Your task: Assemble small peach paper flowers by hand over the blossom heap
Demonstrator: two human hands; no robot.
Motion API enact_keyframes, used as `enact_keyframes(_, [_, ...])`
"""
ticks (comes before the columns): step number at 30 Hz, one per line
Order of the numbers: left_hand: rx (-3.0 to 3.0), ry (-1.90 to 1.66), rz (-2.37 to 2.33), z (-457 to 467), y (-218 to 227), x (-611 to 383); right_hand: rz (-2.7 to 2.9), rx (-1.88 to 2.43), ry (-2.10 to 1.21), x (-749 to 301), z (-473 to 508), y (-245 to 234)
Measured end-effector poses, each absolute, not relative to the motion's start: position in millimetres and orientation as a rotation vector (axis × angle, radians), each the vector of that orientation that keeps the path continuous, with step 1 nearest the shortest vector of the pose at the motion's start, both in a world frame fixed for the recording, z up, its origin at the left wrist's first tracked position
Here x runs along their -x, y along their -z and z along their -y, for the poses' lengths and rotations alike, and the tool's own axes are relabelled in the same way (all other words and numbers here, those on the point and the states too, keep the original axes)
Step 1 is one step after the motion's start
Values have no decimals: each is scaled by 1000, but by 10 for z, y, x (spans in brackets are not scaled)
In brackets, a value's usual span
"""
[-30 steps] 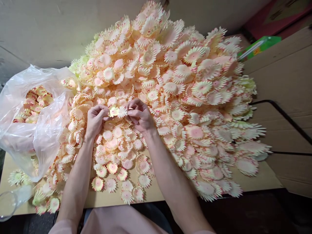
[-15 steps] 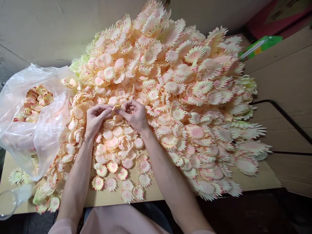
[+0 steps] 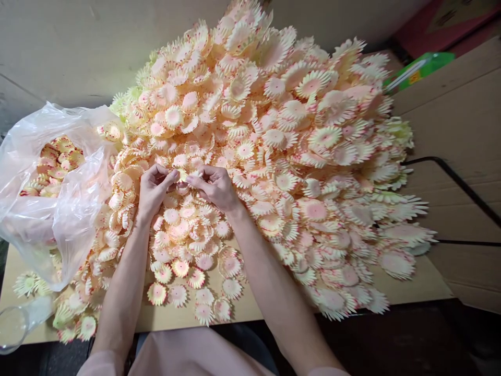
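A huge heap of cream and pink fabric flower petals (image 3: pixel 297 136) covers most of the table (image 3: pixel 415 284). My left hand (image 3: pixel 153 189) and my right hand (image 3: pixel 213 186) meet over the near left part of the heap. Both pinch one small petal piece (image 3: pixel 182 175) between their fingertips. Most of that piece is hidden by the fingers. Loose petals (image 3: pixel 188 250) lie flat under my wrists.
A clear plastic bag (image 3: pixel 50 193) with more petals stands at the left. A clear cup (image 3: pixel 13 326) sits at the table's front left corner. Brown cardboard (image 3: pixel 462 130) with a black metal rod (image 3: pixel 457 188) is at the right, a green box (image 3: pixel 420 68) behind it.
The two petal pieces that showed spread between my fingers a second ago are now pressed together and mostly hidden. Both hands have closed in and shifted slightly left and up.
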State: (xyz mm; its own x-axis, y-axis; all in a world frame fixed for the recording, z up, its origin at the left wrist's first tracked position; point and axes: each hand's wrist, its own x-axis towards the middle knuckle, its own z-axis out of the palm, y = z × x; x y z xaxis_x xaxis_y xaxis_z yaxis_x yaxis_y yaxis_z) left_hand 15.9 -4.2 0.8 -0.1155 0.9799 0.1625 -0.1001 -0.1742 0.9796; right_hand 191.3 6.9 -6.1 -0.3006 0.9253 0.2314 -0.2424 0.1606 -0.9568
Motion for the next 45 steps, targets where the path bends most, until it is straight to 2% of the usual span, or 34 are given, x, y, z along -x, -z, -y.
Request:
enact_keyframes(4, [-970, -1639, -1065, -5, 0, -127, 1279, 658, -1544, -1943, -41, 22])
enact_keyframes(10, [-1123, -1565, -1206, 28, -3, -146, 1329, 728, -1206, -1888, -79, 55])
enact_keyframes(20, [-1197, -1488, -1058, 74, -58, -184, 1287, 722, -1052, -1852, -85, 51])
enact_keyframes(27, [-1268, -1351, -1020, 147, -129, -183, 1544, 745, -1185, -1839, -53, 112])
enact_keyframes(45, [-1349, -1318, -1001, 130, -115, -196, 1243, 806, -1316, -1819, -93, 65])
